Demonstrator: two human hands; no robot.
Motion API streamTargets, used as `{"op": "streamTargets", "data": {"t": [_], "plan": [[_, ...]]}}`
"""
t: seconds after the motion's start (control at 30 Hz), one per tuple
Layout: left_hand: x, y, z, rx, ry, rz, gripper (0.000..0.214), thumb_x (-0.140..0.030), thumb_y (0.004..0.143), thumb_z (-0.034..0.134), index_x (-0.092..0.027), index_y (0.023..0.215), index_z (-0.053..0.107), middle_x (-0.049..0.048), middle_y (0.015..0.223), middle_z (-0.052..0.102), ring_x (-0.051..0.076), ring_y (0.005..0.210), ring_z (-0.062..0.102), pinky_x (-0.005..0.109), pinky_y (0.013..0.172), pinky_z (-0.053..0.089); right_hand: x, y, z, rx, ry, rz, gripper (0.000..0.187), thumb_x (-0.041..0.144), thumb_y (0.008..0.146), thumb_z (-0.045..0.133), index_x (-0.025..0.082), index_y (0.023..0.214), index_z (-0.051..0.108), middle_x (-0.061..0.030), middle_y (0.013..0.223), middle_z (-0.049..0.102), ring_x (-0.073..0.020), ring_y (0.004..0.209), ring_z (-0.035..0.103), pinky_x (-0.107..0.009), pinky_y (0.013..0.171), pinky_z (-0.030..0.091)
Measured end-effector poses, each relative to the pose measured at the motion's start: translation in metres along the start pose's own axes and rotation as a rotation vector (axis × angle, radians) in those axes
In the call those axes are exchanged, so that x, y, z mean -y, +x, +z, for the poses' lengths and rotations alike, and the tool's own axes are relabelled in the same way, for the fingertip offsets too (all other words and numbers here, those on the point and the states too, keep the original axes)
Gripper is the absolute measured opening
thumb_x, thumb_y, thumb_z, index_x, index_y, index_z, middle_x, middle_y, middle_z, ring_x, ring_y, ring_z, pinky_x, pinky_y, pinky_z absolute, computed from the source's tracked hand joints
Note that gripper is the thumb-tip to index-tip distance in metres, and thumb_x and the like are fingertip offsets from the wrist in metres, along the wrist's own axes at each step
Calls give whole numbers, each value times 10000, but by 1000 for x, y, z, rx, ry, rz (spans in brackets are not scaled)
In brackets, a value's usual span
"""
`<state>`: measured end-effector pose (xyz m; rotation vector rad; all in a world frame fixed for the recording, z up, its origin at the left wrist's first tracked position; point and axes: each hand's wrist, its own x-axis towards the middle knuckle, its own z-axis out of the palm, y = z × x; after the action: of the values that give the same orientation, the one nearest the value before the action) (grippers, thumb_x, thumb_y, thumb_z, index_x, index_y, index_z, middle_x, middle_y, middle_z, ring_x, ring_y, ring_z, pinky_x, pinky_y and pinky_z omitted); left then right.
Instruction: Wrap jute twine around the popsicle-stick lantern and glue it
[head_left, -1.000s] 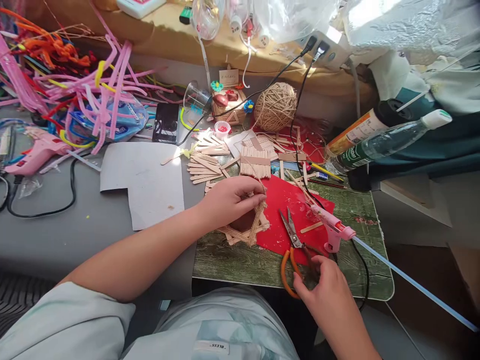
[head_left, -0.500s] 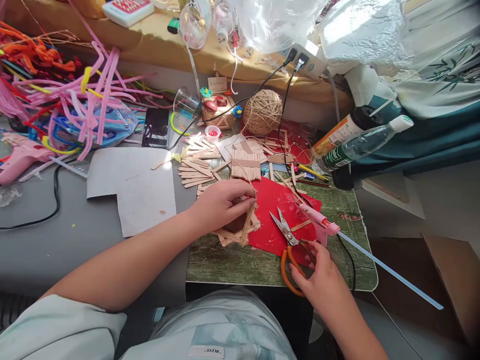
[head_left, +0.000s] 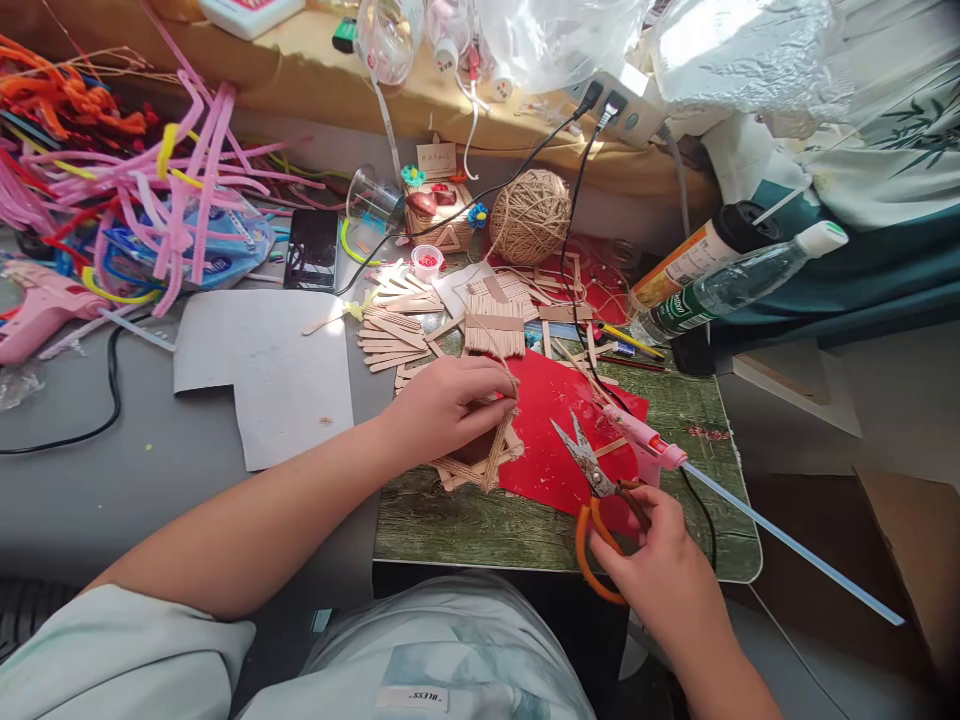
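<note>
My left hand (head_left: 450,405) is curled over a small frame of wooden craft sticks (head_left: 487,460) wrapped with twine, pinching it at its top edge on the green board (head_left: 465,525). My right hand (head_left: 664,575) grips the orange handles of a pair of scissors (head_left: 596,485), whose blades are open and point up-left over a red sheet (head_left: 555,420). A pink glue gun (head_left: 645,450) with a long clear glue stick (head_left: 795,545) lies just right of the scissors.
Loose craft sticks (head_left: 394,335) and a stick panel (head_left: 495,335) lie behind the frame. A twine ball (head_left: 530,215), a phone (head_left: 311,250), grey card (head_left: 262,360), pink pipe cleaners (head_left: 165,180), a second glue gun (head_left: 41,310) and two lying bottles (head_left: 727,275) crowd the table.
My right hand has closed round the scissors' handles and lifted them slightly, with the blades now pointing more upward. My left hand stays on the stick frame.
</note>
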<state>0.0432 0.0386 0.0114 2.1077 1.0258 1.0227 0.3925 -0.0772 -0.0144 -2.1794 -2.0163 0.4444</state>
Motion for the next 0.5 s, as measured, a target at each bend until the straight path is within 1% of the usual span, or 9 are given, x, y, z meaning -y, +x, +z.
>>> {"op": "streamTargets", "data": {"t": [0.07, 0.17, 0.23, 0.3, 0.37, 0.4, 0.43, 0.5], "plan": [[-1, 1, 0, 3, 6, 34, 138, -249, 1047, 600, -227, 988, 722, 50, 1064, 790, 208, 1069, 741, 364, 950, 555, -1, 4, -3, 48, 32, -25, 618, 521, 813, 790, 257, 1309, 532, -101, 1127, 773, -320, 970, 792, -421, 792, 620], [-2, 2, -1, -23, 35, 80, 153, -257, 1054, 597, -220, 974, 722, 61, 1073, 787, 218, 1085, 736, 380, 967, 550, -2, 9, 2, 113, 85, -95, 547, 466, 863, 762, 225, 1307, 550, -130, 1184, 752, -319, 1026, 771, -452, 877, 630], [-2, 3, -2, -20, 53, 106, 156, -261, 1057, 596, -220, 978, 725, 66, 1076, 787, 223, 1087, 734, 389, 973, 547, -1, 11, 5, 102, 72, -170, 513, 439, 895, 742, 198, 1313, 567, -154, 1232, 723, -338, 1112, 734, -505, 973, 606], [-2, 4, -2, -3, 67, 120, 161, -265, 1061, 593, -221, 985, 727, 71, 1071, 787, 230, 1085, 738, 393, 963, 547, 4, 12, 1, 54, 23, -256, 517, 432, 910, 743, 188, 1339, 592, -173, 1294, 686, -366, 1198, 682, -562, 1054, 557], [-2, 4, -2, 9, 77, 126, 162, -270, 1063, 593, -219, 991, 728, 76, 1065, 786, 236, 1084, 743, 397, 952, 548, 16, 12, -9, 4, 5, -319, 486, 432, 936, 731, 200, 1349, 623, -175, 1332, 662, -375, 1236, 647, -579, 1078, 532], [-2, 4, -1, 11, 81, 130, 159, -270, 1062, 596, -217, 991, 728, 77, 1062, 786, 238, 1081, 746, 398, 949, 549, 26, 13, -15, -9, 32, -339, 437, 413, 966, 701, 210, 1347, 634, -167, 1337, 660, -363, 1236, 645, -563, 1069, 538], [-2, 4, -1, 13, 83, 137, 155, -267, 1061, 599, -216, 993, 728, 78, 1061, 787, 239, 1078, 749, 399, 947, 550, 37, 14, -22, -24, 81, -354, 365, 381, 999, 658, 222, 1327, 647, -156, 1339, 662, -345, 1234, 648, -546, 1060, 543], [-1, 4, -1, 17, 88, 158, 139, -256, 1055, 608, -215, 998, 728, 79, 1059, 790, 239, 1070, 755, 399, 944, 553, 63, 19, -35, -47, 211, -418, 305, 331, 1023, 626, 240, 1311, 663, -142, 1357, 664, -324, 1264, 645, -518, 1074, 540]]}}
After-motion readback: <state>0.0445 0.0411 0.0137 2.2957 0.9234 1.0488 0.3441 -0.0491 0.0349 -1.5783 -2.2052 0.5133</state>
